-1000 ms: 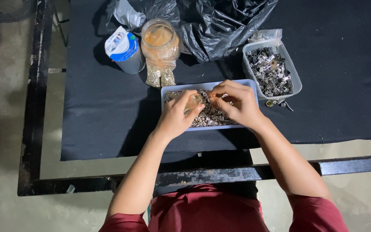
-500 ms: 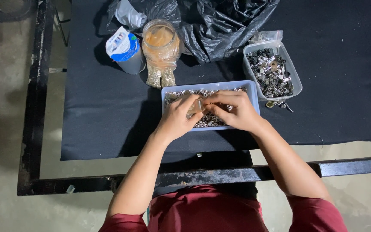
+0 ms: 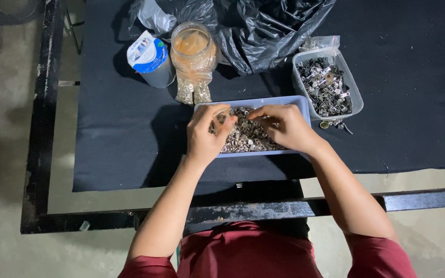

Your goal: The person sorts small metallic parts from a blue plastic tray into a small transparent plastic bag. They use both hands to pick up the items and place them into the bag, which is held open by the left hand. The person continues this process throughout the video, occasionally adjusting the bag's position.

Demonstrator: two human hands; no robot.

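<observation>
A pale blue tray (image 3: 303,104) full of small round metal pieces (image 3: 248,136) sits on the black table cover in front of me. My left hand (image 3: 206,135) rests over the tray's left part, thumb and fingers pinched on a small metal piece. My right hand (image 3: 284,126) lies over the tray's right part, its fingertips down among the pieces near the middle; whether it holds one is hidden. The two hands are a short gap apart.
A clear tub (image 3: 356,95) of darker metal parts stands right of the tray. Behind are a clear jar (image 3: 192,44) in a plastic bag, a grey cup (image 3: 153,64) with a blue-white lid and a crumpled black bag (image 3: 271,28). The black table frame (image 3: 39,128) runs left and near.
My hands were close together over the tray's middle; now they have drawn slightly apart, the left one lifting a small piece toward the tray's left side.
</observation>
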